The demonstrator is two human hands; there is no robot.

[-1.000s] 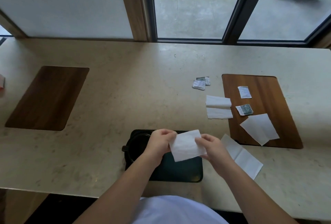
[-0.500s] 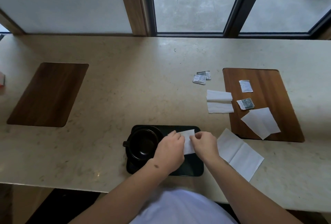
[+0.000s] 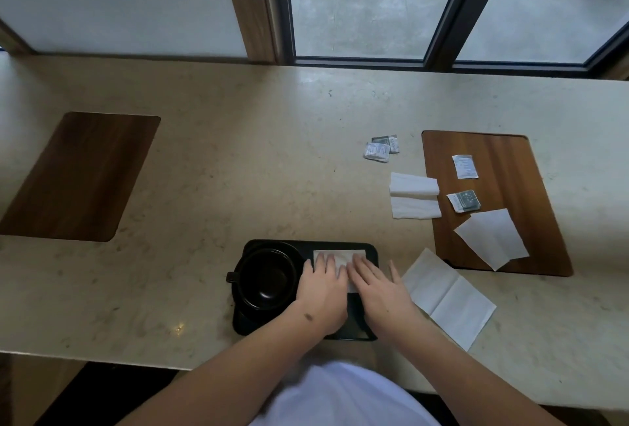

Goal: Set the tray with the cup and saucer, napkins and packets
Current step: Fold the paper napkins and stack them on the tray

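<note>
Left wooden mat: lies bare near the desk's left edge, well apart from everything else; a wide stretch of desk runs between it and the tray.
Tray: dark, set at the desk's front edge, just ahead of the person.
Cup and saucer: already on the tray's left half, handle pointing left; this part looks done.
Left hand: flat, fingers straight, pressing the napkin down, just beside the cup.
Napkin on tray: folded, white, on the tray's right half under both hands; it seems placed and is being smoothed.
Right hand: flat, fingers spread, resting on the same napkin.
Unfolded napkin: on the desk just right of the tray, near the front edge; probably left to fold.
Folded napkins: two, touching the right mat's left edge, still off the tray.
Packets: two on the desk and two on the right wooden mat; none on the tray yet.
Loose napkin: on the right mat.
Room: little spare tray surface shows.
</note>
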